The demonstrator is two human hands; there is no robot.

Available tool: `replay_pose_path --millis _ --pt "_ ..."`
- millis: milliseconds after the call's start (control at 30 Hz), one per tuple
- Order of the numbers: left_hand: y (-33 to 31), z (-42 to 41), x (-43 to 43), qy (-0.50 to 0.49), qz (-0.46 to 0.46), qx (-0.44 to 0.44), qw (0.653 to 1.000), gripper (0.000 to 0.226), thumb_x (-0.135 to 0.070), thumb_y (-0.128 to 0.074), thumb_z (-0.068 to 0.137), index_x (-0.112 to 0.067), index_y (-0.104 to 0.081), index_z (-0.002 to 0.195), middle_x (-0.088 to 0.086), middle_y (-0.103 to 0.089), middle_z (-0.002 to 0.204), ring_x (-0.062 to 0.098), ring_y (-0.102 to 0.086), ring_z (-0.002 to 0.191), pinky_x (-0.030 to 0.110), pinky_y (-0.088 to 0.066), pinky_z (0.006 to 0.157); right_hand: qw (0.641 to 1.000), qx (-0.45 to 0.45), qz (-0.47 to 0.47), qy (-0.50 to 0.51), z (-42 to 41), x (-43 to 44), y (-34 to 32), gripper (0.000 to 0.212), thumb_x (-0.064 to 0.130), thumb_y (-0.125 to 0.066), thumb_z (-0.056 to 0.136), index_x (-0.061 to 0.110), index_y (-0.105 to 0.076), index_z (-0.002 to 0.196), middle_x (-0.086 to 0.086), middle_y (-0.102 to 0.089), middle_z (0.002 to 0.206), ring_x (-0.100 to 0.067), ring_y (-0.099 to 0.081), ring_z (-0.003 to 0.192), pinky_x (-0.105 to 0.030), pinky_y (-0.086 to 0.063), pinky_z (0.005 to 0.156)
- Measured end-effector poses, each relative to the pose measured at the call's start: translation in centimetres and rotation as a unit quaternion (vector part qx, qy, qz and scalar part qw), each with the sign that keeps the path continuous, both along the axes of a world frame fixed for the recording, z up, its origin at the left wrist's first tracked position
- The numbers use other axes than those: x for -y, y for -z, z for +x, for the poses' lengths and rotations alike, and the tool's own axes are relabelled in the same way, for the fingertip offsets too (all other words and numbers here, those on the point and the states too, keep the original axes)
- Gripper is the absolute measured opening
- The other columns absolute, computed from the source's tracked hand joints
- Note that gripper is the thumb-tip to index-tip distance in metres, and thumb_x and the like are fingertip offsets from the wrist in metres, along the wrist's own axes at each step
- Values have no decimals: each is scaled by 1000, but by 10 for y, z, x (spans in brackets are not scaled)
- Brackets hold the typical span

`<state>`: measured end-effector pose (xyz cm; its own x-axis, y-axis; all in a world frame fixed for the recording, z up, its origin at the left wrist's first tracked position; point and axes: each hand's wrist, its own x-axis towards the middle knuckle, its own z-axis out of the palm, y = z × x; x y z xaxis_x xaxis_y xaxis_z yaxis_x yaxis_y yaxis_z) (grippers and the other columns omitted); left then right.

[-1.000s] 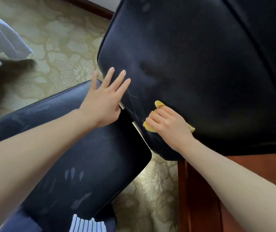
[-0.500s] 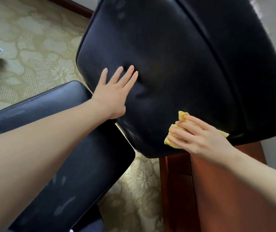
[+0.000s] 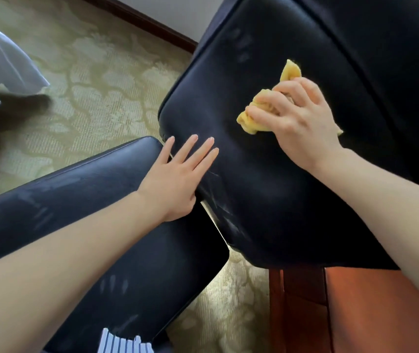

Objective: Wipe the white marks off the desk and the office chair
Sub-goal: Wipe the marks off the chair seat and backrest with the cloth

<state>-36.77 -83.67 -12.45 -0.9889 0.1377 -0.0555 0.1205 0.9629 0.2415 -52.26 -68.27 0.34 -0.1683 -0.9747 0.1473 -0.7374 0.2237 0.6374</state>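
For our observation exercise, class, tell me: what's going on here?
A person is wiping a black chair. The right hand grips a yellow cloth bunched against the upper cushion. The left hand lies flat near that cushion's edge, fingers straight. There are white marks on the lower cushion and beside the left hand, so the job is not yet finished.
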Motion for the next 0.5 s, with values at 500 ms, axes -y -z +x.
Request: replay_pose_path --millis 500 --pt "37 18 40 -96 -2 72 993 78 -29 -38 94 -9 14 149 5 20 158 22 15 146 51 6 114 977 33 151 145 9 76 131 32 24 -35 102 22 -55 127 2 -53 132 -16 -38 132 -35 -4 117"
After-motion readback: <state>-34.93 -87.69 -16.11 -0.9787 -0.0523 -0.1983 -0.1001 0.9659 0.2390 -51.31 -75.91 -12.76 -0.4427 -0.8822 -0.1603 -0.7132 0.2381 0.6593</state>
